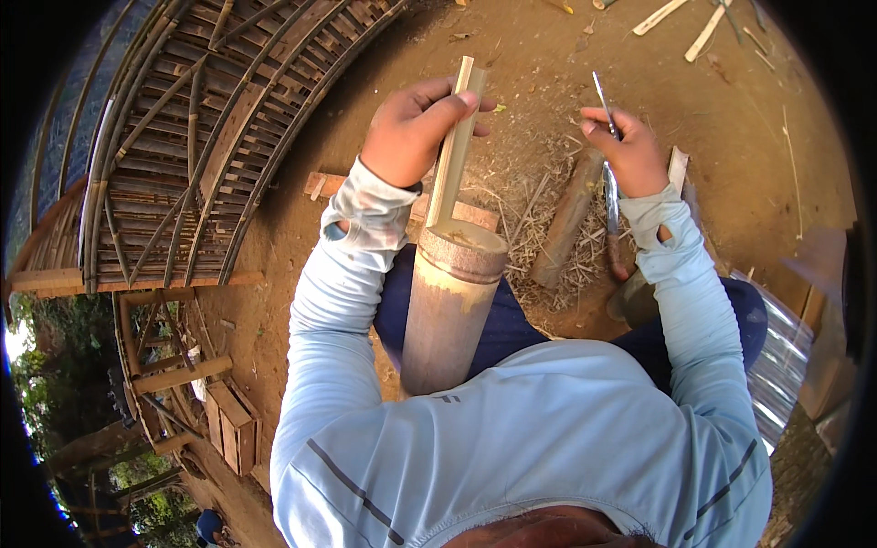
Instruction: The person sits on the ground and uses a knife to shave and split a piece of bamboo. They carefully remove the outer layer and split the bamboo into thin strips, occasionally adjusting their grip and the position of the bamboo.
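Observation:
My left hand (413, 132) grips a pale split bamboo strip (446, 183), its thumb along the upper part. The strip's lower end meets the rim of a thick bamboo tube (448, 320); whether they are joined I cannot tell. That tube leans against my left leg. To the right, my right hand (628, 153) is closed round a thin knife (600, 96), with its tip pointing away from me. Below that hand shows a metal length ending in a brown handle (617, 260); whether it belongs to the same knife is unclear.
A bamboo log (566, 219) lies among shavings (521, 196) between my legs. Behind the tube is a wooden board (475, 216). Pale strips (708, 32) are scattered at the far right. A slatted bamboo structure (192, 137) stands at left, with a wooden box (233, 427) nearer.

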Available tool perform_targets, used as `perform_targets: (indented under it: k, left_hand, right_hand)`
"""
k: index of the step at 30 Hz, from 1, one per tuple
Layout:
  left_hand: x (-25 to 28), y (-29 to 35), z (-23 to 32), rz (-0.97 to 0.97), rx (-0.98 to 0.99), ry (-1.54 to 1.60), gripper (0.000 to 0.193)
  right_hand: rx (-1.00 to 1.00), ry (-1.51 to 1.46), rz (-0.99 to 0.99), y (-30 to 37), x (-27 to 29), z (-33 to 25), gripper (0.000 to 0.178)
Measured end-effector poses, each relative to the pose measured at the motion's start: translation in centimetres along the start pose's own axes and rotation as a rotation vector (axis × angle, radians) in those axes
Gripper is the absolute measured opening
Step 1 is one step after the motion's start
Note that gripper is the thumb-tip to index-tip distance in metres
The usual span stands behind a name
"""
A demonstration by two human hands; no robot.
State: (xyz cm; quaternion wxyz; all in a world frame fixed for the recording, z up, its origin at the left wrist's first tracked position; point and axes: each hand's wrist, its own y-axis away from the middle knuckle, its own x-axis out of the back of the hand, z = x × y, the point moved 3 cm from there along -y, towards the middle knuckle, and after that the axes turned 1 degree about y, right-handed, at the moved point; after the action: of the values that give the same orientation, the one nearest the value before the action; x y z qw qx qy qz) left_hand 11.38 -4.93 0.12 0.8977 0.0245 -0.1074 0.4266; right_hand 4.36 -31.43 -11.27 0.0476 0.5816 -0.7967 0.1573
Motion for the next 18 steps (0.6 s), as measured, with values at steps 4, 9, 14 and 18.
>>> perform_targets:
  k: [4, 9, 14, 18]
  left_hand:
    - [-0.3, 0.8, -0.2, -0.013, 0.068, -0.005, 0.054]
    - [-1.2, 5.8, -0.8, 0.014, 0.189, 0.081, 0.059]
    - [-1.9, 11.5, -1.9, 0.205, 0.130, -0.127, 0.056]
    - [-1.4, 16.6, -3.0, 0.479, 0.042, -0.355, 0.054]
  right_hand:
    - [0.002, -0.003, -0.025, 1.3, -0.5, -0.8, 0.035]
    - [0.026, -0.034, -0.106, 2.0, -2.4, -2.3, 0.039]
    - [0.283, -0.118, -0.001, 0.8, -5.0, -7.2, 0.051]
    - [0.485, -0.170, -0.053, -1.9, -7.5, -11.0, 0.057]
